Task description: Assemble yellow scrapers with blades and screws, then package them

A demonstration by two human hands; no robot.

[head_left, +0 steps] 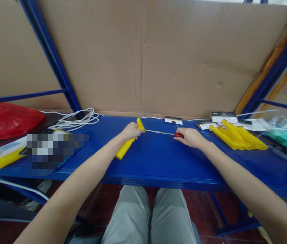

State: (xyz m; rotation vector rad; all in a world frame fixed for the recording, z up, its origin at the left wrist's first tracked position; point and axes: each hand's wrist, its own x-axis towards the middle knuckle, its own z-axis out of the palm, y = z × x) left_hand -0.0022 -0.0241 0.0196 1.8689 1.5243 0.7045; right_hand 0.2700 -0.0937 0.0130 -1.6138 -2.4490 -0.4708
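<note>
Head view: L hand [131,131], approx ctr of frame, is clamped on the yellow tool [125,148] near its upper end; the tool slants from upper R to lower L, its lower end over the blue table [158,162]. R hand [189,137], just R of ctr, has its fingers closed round a red handle [179,135]. A thin metal shaft [160,132] runs btwn the two, from the red handle to the yellow tool's upper end; can't tell exact contact there. Behind, nr the back edge, a small b/w card [173,120]. Mid R: a pile of yellow tubes [238,138] beside more b/w cards [224,117], then a green-and-white packet [285,139] at far R. Mid L: coiled white cable [82,121], w/ a pixelated item [49,152] below it, content unclear. Far L: red bag [8,120], another yellow piece [7,161] below. Cardboard [140,57] fills the upper frame, btwn blue posts [49,57].
</note>
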